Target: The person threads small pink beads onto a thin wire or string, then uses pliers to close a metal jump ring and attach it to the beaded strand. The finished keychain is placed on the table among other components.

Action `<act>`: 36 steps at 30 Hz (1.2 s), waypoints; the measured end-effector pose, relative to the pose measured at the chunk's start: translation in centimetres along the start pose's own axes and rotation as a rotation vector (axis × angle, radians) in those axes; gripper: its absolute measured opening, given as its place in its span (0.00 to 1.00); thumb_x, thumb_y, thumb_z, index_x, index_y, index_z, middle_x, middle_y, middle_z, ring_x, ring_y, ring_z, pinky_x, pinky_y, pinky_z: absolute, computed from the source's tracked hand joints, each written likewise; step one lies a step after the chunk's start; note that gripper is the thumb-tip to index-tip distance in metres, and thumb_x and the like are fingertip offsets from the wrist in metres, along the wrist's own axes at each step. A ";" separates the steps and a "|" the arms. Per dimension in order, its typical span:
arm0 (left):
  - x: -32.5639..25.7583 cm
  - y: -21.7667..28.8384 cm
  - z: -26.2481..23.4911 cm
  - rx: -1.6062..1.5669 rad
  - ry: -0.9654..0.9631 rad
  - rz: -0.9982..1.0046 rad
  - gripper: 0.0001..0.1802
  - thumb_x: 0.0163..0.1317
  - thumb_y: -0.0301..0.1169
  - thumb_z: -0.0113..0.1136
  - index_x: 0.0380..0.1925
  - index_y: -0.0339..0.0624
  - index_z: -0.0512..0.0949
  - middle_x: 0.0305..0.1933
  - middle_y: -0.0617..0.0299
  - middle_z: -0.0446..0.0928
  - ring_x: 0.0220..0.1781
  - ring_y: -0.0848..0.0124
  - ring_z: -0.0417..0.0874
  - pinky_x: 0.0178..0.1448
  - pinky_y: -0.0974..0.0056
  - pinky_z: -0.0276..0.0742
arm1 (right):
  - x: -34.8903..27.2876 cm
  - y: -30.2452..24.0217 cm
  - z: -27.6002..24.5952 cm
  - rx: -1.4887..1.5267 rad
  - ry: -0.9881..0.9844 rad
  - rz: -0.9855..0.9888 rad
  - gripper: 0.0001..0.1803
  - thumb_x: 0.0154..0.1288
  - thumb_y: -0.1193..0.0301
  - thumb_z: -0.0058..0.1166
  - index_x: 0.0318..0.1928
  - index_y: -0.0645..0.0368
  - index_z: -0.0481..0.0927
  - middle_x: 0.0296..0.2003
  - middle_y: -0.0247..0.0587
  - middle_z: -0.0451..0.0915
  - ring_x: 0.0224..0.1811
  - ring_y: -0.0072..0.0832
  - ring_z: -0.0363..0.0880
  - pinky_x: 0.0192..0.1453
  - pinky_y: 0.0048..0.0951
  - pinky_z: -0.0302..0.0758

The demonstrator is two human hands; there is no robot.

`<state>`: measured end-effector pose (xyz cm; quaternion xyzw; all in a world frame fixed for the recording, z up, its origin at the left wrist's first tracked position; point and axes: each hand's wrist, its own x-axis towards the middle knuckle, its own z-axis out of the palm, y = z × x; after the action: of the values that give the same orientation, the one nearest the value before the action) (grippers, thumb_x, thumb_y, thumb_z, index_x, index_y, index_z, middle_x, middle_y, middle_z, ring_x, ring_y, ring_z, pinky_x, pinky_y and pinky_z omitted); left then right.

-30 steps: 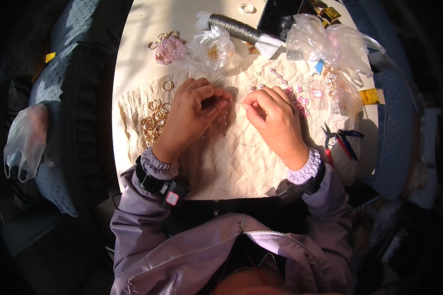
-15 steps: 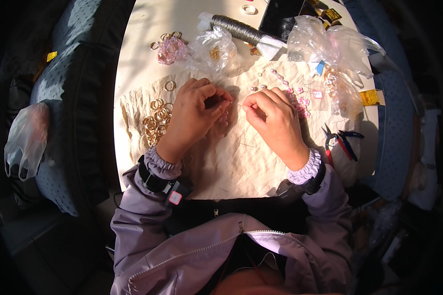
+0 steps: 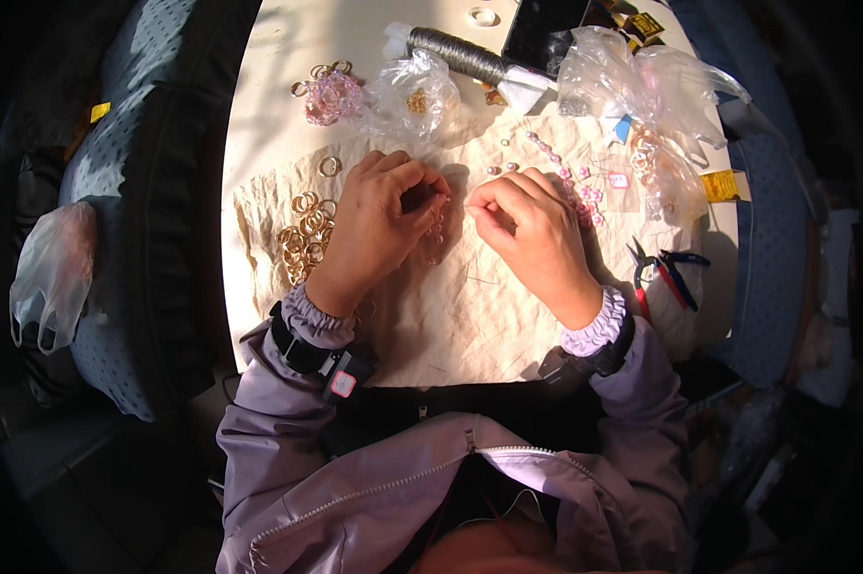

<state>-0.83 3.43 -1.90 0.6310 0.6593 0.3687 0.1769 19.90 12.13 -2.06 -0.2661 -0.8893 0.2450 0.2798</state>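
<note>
Sunlit cloth (image 3: 417, 335) covers part of the surface (image 3: 271, 124), with pink beads (image 3: 595, 196) beside the right hand (image 3: 535, 231); it and the left hand (image 3: 382, 210) pinch closed, on what I cannot tell; a light, steady pinch likely suits such small beads

Whitish plastic bag (image 3: 54, 273) beside blue dotted padding (image 3: 116, 182), white roll (image 3: 482, 23) near black flat panel (image 3: 537, 38)

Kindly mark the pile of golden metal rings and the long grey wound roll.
Pile of golden metal rings (image 3: 307, 231): head view, middle of the pile.
Long grey wound roll (image 3: 457, 54): head view, middle of its wound surface.
</note>
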 end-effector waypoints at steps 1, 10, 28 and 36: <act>0.0 0.0 0.0 0.003 -0.001 0.003 0.06 0.62 0.25 0.76 0.39 0.41 0.89 0.38 0.59 0.83 0.47 0.58 0.81 0.54 0.56 0.78 | 0.0 0.0 0.0 0.008 0.001 0.003 0.07 0.66 0.75 0.70 0.40 0.55 0.82 0.39 0.36 0.85 0.46 0.39 0.84 0.52 0.40 0.81; -0.6 -0.7 -0.5 -0.261 -0.069 -0.158 0.07 0.75 0.23 0.67 0.49 0.37 0.85 0.46 0.62 0.82 0.51 0.72 0.82 0.58 0.67 0.79 | -0.1 0.0 -0.4 -0.012 0.017 0.016 0.08 0.65 0.76 0.69 0.39 0.54 0.81 0.37 0.36 0.84 0.44 0.39 0.83 0.51 0.40 0.81; -0.6 -0.7 -0.8 -0.258 -0.054 -0.148 0.16 0.67 0.13 0.66 0.53 0.36 0.83 0.48 0.65 0.75 0.49 0.75 0.77 0.55 0.69 0.77 | 0.2 -0.2 0.2 0.008 -0.006 0.002 0.07 0.65 0.75 0.70 0.40 0.55 0.83 0.40 0.36 0.85 0.47 0.39 0.84 0.54 0.41 0.82; -0.6 -0.8 -0.8 -0.327 -0.046 -0.169 0.16 0.67 0.11 0.62 0.53 0.35 0.83 0.50 0.64 0.74 0.50 0.74 0.77 0.56 0.69 0.76 | 0.1 -0.3 -0.1 -0.008 0.026 -0.007 0.07 0.65 0.76 0.69 0.39 0.55 0.83 0.38 0.36 0.84 0.46 0.38 0.84 0.52 0.40 0.82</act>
<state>-1.85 2.67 -2.02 0.5444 0.6372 0.4401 0.3224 19.80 12.02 -1.73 -0.2675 -0.8874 0.2369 0.2911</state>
